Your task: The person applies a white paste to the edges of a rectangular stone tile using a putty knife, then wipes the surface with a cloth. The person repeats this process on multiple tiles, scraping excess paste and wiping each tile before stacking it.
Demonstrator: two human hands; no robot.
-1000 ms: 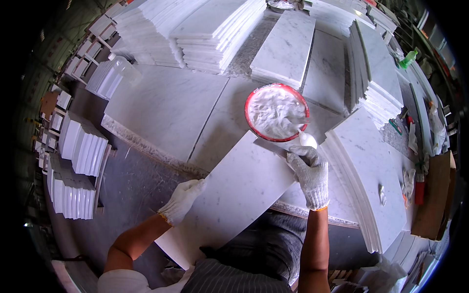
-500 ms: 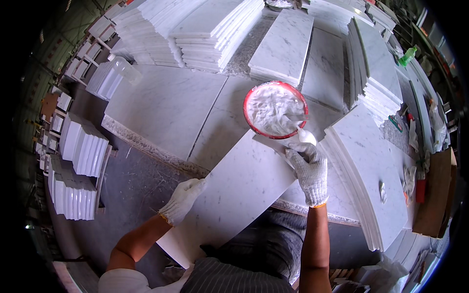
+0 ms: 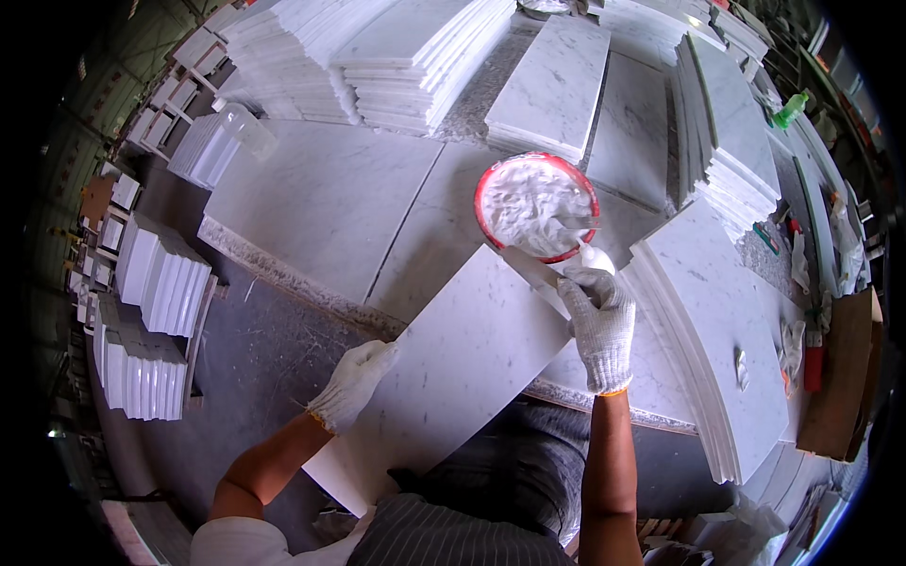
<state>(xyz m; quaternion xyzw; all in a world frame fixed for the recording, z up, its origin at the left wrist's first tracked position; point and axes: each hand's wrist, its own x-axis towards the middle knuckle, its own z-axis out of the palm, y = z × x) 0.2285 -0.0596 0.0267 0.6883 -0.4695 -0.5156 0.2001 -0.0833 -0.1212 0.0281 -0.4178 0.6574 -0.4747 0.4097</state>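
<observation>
A white, grey-veined marble slab (image 3: 453, 377) lies at a slant in front of me, its near end against my body. My gloved left hand (image 3: 357, 382) is closed over its left edge, the fingers partly hidden. My gloved right hand (image 3: 601, 325) grips a putty knife (image 3: 530, 268), whose metal blade lies along the slab's far short edge. Just beyond stands a red-rimmed bucket (image 3: 479, 209) of white paste (image 3: 528, 203). A second putty knife with a white handle (image 3: 595, 258) rests across the bucket's right side, its blade over the paste.
Stacked marble slabs (image 3: 406, 57) stand at the back, with another pile (image 3: 731, 123) at the far right. Curved slabs (image 3: 708, 321) lie right of my right hand. A clear plastic jug (image 3: 247, 132) is at the left, a green bottle (image 3: 791, 110) and cardboard box (image 3: 840, 377) at the right.
The putty knife in my right hand has tilted, so more of its blade shows at the slab's far edge. My left hand keeps its hold on the slab.
</observation>
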